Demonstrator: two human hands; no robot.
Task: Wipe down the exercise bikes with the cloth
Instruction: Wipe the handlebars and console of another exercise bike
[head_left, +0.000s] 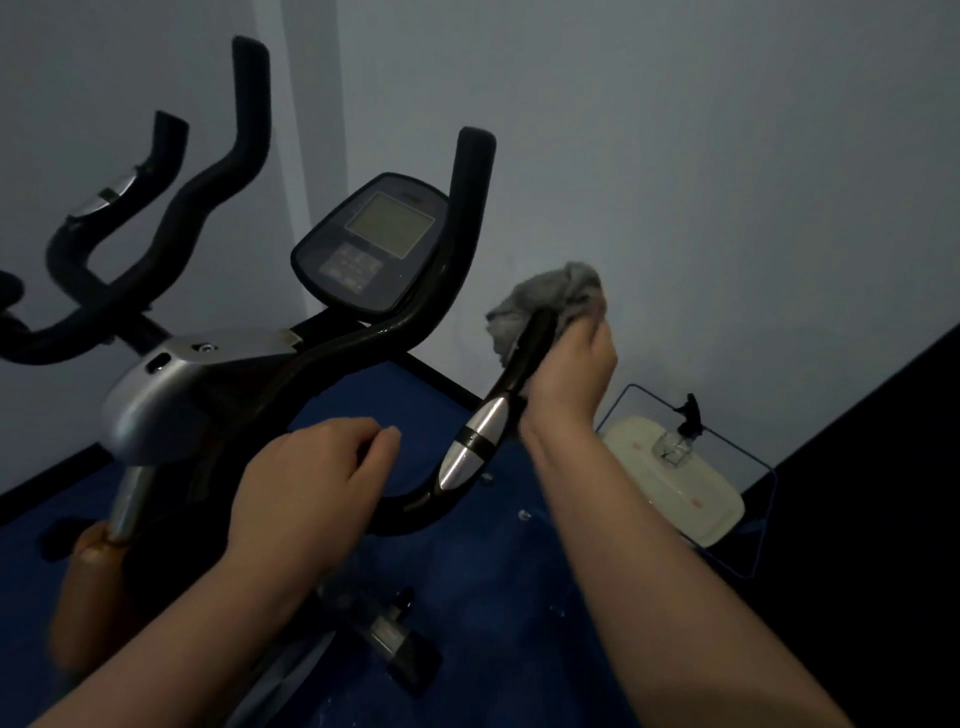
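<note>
One head-worn camera, my only view.
It looks forward and down, tilted, close over the bike's handlebar (415, 322) toward the wall (675, 156) and floor (493, 571).

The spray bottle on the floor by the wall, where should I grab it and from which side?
Probably by the narrow neck just under the black trigger head, coming down from above. The spray bottle stands upright on the pale tray, its trigger topmost. A thin wire frame runs past it, so a sideways reach looks more awkward. The left hand holds nothing; the right hand grips the cloth.

no legible text, even on the bike console (371, 247)
</note>
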